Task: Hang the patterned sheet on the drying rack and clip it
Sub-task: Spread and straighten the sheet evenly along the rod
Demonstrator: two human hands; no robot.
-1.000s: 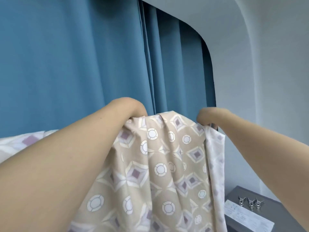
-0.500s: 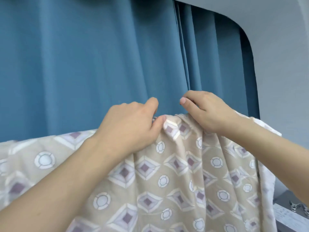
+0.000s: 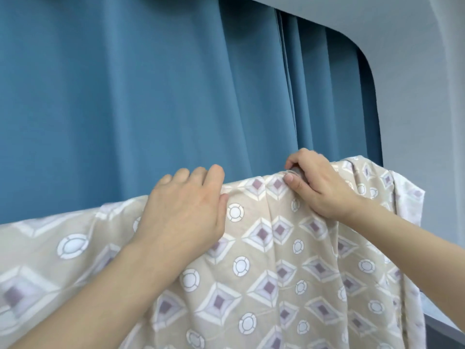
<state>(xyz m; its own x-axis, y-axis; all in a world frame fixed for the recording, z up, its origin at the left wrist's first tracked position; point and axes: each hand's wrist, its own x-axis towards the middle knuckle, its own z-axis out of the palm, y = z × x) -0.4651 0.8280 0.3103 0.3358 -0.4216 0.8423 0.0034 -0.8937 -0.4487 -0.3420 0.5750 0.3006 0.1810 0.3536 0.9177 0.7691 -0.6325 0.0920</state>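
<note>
Far left: beige cotton sheet printed with white rings and purple-centred diamonds (image 3: 264, 248) hangs draped over a top edge that slopes up toward the right; whatever bar lies under it is hidden by cloth, so the rack itself cannot be made out. The fold line runs from the left border, under both hands, to the sheet's right corner.

Left hand (image 3: 187, 212): palm down on the sheet's front face, just below the fold. Fingers (image 3: 198, 173) are straight to lightly bent and reach over the top edge, tips just past it on the far side. Thumb lies flat along the cloth, pointing at a white ring just to its right. Relaxed, flat contact, not pinching or clutching.

Between the hands: a short stretch of fold, slightly bunched, with two purple diamonds.

Right hand (image 3: 318, 183): just right of the left hand and higher, at the fold. Fingers curled over the top, thumb pressed on the front side, clamping the sheet's top edge; a small grey bit shows inside the curl, too small to identify.

Right of that grip: the rest of the sheet falls in vertical folds, paler reverse side showing along the right hem.

Behind everything: teal-blue pleated fabric curtain (image 3: 151, 96); at right, a pale grey wall (image 3: 422, 96).
</note>
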